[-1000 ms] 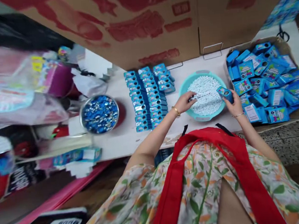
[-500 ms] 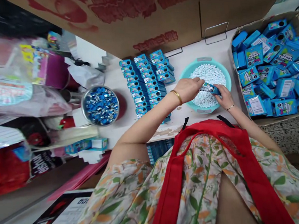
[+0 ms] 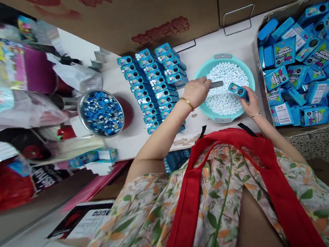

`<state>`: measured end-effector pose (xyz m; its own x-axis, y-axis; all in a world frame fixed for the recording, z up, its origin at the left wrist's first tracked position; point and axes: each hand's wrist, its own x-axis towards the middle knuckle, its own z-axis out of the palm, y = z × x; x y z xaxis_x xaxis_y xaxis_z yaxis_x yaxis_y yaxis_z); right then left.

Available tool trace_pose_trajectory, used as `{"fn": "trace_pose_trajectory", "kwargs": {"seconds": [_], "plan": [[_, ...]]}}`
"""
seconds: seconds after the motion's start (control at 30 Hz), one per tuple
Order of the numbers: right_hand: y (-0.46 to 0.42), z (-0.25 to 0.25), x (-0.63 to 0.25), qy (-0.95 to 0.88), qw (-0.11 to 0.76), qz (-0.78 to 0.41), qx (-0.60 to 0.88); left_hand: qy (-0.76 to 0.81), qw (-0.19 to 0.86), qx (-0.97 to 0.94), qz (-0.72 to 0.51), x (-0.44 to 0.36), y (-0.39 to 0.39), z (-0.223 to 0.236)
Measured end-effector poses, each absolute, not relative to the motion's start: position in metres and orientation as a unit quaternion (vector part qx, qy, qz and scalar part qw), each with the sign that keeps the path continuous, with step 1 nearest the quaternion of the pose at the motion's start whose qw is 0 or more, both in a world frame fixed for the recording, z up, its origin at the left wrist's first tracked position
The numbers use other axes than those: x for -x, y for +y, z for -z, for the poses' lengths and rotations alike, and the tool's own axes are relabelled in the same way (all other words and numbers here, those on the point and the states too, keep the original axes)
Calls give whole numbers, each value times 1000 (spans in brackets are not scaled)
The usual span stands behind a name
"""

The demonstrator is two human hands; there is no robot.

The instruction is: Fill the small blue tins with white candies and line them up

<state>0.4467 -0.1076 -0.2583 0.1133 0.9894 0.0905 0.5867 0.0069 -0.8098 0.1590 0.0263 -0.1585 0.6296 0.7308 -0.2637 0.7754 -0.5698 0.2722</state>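
Observation:
My left hand (image 3: 198, 91) is closed around a narrow grey scoop (image 3: 216, 84), which juts rightward over a turquoise bowl (image 3: 203, 114). Small white candies (image 3: 226, 102) fill the bowl. Between the fingers of my right hand (image 3: 250, 102) is a small blue candy box (image 3: 237, 89), tilted above the bowl's right side, with a dark round hole in its upper face. The scoop's tip is slightly apart from this box. Left of the bowl, rows of similar blue boxes (image 3: 162, 83) stand on the white table (image 3: 192, 127); white candies show in some of their holes.
On the right, a cardboard tray (image 3: 258, 59) holds many jumbled blue boxes. A metal pot (image 3: 81, 117) of blue and silver pieces stands at left. Behind rises a large cardboard carton (image 3: 171, 7) with a wire handle (image 3: 237, 19). Bags (image 3: 73, 72) crowd the far left.
My left hand went from the candies to the box with the scoop, then drew back left, leaving the scoop bare. My right hand moved the box leftward, then slightly right. The view shifted.

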Motion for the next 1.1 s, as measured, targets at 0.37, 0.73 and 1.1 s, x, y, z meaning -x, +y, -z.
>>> {"fn": "trace_pose_trajectory", "kwargs": {"seconds": [0.37, 0.73, 1.1], "plan": [[-98, 257, -460, -494, 458, -288, 681, 435, 433, -788, 49, -246, -9, 276], [-103, 259, -460, -545, 424, -252, 678, 339, 412, -843, -64, -154, 11, 194], [-106, 252, -425, -643, 364, -240, 630, 301, 213, -921, 123, -200, 18, 86]]}}
